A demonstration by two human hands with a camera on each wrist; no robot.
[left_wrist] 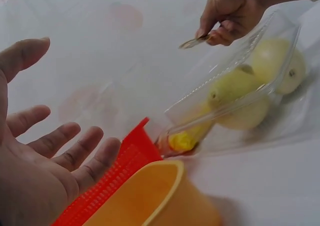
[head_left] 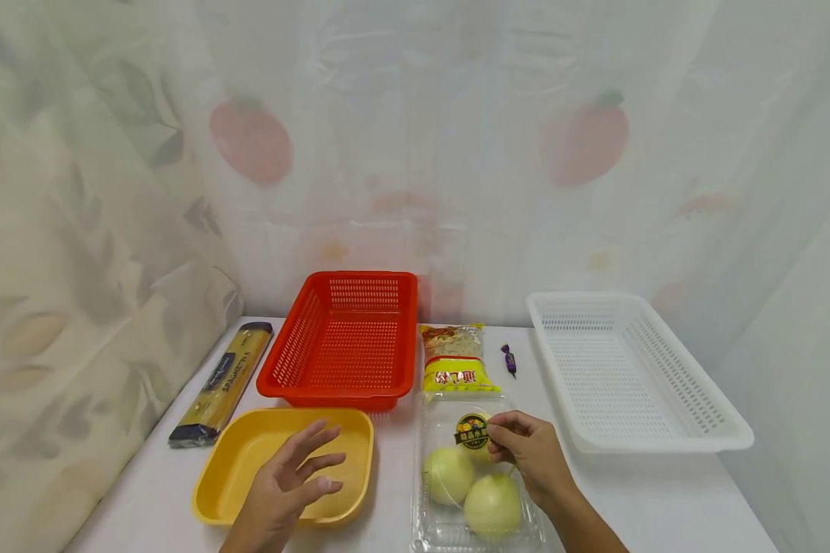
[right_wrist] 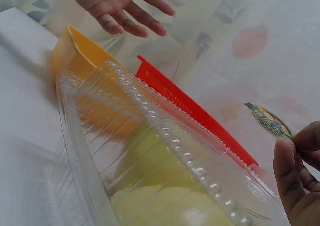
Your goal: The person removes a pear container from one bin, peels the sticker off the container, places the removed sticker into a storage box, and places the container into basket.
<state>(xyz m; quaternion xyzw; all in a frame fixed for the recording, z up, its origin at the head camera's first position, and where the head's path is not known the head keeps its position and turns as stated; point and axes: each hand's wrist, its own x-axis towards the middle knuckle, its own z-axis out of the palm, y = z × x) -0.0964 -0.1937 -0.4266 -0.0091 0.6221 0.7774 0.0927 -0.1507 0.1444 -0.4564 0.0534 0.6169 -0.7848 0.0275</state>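
Between thumb and fingertips my right hand (head_left: 531, 453) pinches the edge of a round black-and-gold fruit sticker (head_left: 472, 431). In the right wrist view the sticker (right_wrist: 270, 121) is held up above the lid of a clear plastic clamshell box (right_wrist: 150, 116). Several pale yellow-green round fruits (head_left: 493, 503) lie inside the box, which is on the table under my right hand. My left hand (head_left: 287, 484), fingers spread and holding nothing, hovers over a yellow plastic basin (head_left: 210, 468). The left wrist view shows its palm (left_wrist: 35, 176) bare.
Behind the basin is a red plastic basket (head_left: 346, 399), with a spaghetti pack (head_left: 224, 384) to its left. A yellow pasta bag (head_left: 459, 361) lies behind the clear box, beside a purple-wrapped candy (head_left: 509, 360). At the right stands a white plastic basket (head_left: 664, 445). Curtains hang around the table.
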